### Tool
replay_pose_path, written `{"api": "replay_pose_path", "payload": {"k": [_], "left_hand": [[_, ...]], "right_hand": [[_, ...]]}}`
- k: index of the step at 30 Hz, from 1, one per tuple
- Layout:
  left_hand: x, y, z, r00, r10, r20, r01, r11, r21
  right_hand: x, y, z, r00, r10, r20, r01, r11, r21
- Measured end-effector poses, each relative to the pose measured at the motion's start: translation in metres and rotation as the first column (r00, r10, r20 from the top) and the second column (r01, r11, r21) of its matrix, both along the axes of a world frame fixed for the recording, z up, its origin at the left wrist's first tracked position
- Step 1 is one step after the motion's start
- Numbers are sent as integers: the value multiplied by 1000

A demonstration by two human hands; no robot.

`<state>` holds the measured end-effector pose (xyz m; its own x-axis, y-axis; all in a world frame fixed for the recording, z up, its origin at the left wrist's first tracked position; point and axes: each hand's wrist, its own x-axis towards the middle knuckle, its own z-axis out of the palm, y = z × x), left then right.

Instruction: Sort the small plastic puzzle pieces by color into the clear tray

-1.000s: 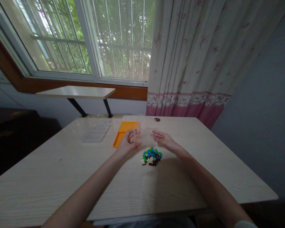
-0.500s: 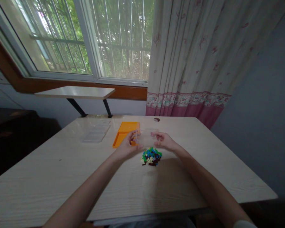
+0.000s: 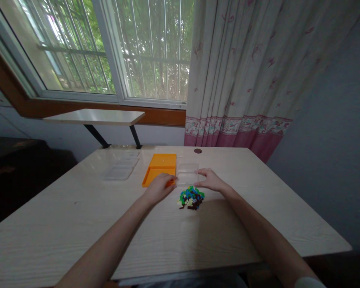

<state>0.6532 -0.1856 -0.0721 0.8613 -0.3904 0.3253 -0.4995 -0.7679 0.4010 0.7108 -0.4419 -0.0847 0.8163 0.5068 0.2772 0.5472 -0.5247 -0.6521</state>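
Observation:
A small clear plastic box [image 3: 188,178] sits on the table beyond a pile of small bricks, with its clear lid [image 3: 189,167] spread open behind it. At the box's left side is my left hand [image 3: 161,187], fingers curled against the edge and partly in front of the orange case. My right hand [image 3: 211,179] grips the opposite side between thumb and fingers. Just nearer to me lies the pile of tiny building bricks [image 3: 191,197], in green, blue, cream and dark brown. An open orange case [image 3: 163,161] lies left of the clear box.
Farther left, a clear compartment box [image 3: 121,169] lies on the pale wooden table [image 3: 78,224]. A raised shelf [image 3: 96,116] on black legs stands at the back left. A round dark cable hole [image 3: 198,151] is near the back edge, below the curtain [image 3: 237,80].
Both hands have lowered the clear box to the table, where it now rests open behind the bricks. My left hand has turned palm-down. The brick pile and orange case are unmoved.

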Motion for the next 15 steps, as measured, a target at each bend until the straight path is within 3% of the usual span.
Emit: {"api": "replay_pose_path", "payload": {"k": [6,15], "left_hand": [[6,4,-3,998,-30,-53,29,999,-31],[9,9,-3,997,7,-80,-8,1000,-19]], "right_hand": [[4,6,-9,996,-34,80,45,989,-142],[12,11,-15,995,-26,94,44,980,-196]]}}
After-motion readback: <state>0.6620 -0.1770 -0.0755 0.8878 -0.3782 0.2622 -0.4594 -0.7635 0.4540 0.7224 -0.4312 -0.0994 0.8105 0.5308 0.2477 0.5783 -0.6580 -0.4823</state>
